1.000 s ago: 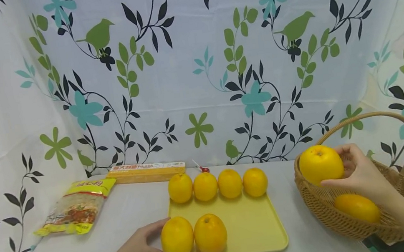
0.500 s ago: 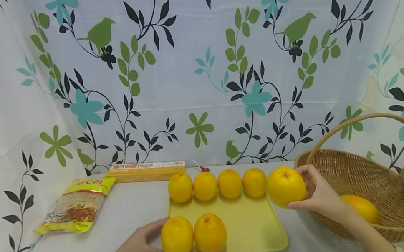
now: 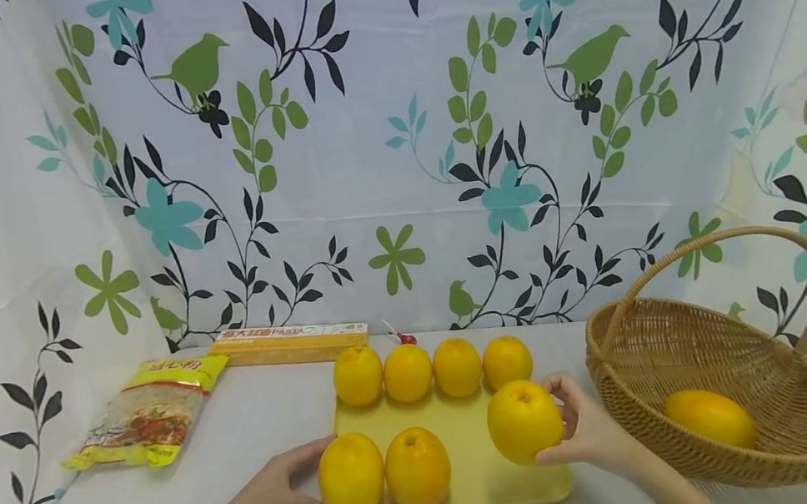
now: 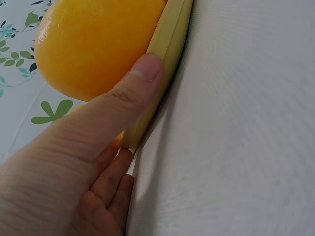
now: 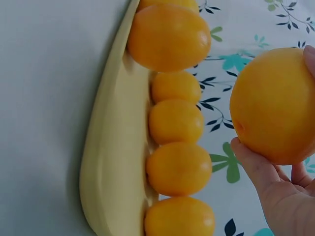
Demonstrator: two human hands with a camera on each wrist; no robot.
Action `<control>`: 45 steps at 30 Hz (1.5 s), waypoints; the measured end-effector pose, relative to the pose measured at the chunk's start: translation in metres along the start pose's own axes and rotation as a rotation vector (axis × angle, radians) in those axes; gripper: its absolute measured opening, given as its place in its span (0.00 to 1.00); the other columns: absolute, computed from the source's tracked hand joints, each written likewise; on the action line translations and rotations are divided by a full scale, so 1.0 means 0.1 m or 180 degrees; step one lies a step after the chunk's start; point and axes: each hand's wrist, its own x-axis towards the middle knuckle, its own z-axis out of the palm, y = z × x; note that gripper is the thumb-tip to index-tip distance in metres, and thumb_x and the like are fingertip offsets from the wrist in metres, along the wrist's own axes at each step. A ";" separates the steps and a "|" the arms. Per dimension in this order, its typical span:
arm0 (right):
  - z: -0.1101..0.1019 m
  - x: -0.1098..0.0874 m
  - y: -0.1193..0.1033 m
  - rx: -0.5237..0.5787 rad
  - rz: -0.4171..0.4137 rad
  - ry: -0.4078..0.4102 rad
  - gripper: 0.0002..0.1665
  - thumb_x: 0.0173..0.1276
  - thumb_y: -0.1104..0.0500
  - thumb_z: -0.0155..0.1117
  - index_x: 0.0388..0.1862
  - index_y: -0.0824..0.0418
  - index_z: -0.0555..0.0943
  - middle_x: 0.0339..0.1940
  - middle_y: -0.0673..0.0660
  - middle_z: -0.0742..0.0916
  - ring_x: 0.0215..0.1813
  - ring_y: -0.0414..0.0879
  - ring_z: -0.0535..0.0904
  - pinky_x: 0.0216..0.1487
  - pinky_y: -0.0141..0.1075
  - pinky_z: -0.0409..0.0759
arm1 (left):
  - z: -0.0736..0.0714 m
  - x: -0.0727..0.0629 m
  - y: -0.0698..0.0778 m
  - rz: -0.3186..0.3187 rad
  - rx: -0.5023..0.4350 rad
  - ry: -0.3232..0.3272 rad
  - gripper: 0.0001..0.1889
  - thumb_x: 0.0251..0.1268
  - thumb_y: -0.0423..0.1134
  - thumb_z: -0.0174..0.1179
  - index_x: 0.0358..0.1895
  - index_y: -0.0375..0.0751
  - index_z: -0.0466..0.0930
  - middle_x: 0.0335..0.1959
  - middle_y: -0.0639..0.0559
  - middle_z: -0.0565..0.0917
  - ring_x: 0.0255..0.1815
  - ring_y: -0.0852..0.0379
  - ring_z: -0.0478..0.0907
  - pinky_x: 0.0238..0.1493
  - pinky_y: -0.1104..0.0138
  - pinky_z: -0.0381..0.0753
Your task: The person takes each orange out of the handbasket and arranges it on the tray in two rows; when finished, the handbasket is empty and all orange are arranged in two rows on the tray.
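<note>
My right hand [image 3: 583, 423] grips an orange [image 3: 523, 422] between thumb and fingers, held up over the right part of the yellow tray [image 3: 506, 475]. In the right wrist view, that orange [image 5: 275, 105] looks large and smooth. My left hand [image 3: 288, 485] rests at the tray's left edge, with its thumb [image 4: 142, 73] along the rim and its other fingers touching the tray's side. Two large oranges [image 3: 351, 477] [image 3: 417, 469] sit side by side at the tray's front left. Several smaller oranges [image 3: 408, 373] form a row along its back edge.
At the right stands a wicker basket [image 3: 684, 318] with a tall handle, an elongated yellow-orange fruit [image 3: 709, 419] lying inside. A food packet [image 3: 151, 413] and a long pasta box [image 3: 290, 346] lie at the back left. A small red item [image 3: 406, 338] is behind the row.
My right hand has carried the orange leftward, out from above the basket and over the tray's right part. My left hand has stayed at the tray's edge.
</note>
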 end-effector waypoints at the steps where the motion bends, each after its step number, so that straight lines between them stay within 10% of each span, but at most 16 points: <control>1: 0.01 0.00 0.02 0.0036 0.0040 -0.0021 0.34 0.47 0.74 0.67 0.43 0.69 0.53 0.48 0.64 0.66 0.43 0.49 0.77 0.42 0.46 0.79 | 0.00 0.00 0.00 -0.0002 -0.0006 -0.0001 0.40 0.41 0.44 0.70 0.63 0.44 0.64 0.61 0.51 0.67 0.62 0.49 0.60 0.60 0.44 0.54; 34: 0.30 0.05 0.40 -0.0363 0.0835 0.0179 0.39 0.40 0.65 0.75 0.41 0.66 0.55 0.44 0.62 0.68 0.45 0.54 0.74 0.45 0.35 0.76 | 0.01 0.02 -0.05 -0.0129 0.0010 0.0000 0.40 0.40 0.45 0.70 0.63 0.47 0.64 0.62 0.52 0.67 0.62 0.49 0.59 0.60 0.43 0.53; 45: 0.34 0.08 0.43 -0.0432 0.0888 0.0089 0.37 0.40 0.64 0.75 0.40 0.66 0.58 0.42 0.58 0.69 0.53 0.54 0.67 0.54 0.46 0.71 | 0.01 0.00 -0.01 -0.0065 0.0033 0.0007 0.40 0.40 0.44 0.70 0.63 0.46 0.64 0.61 0.52 0.68 0.62 0.50 0.60 0.59 0.43 0.54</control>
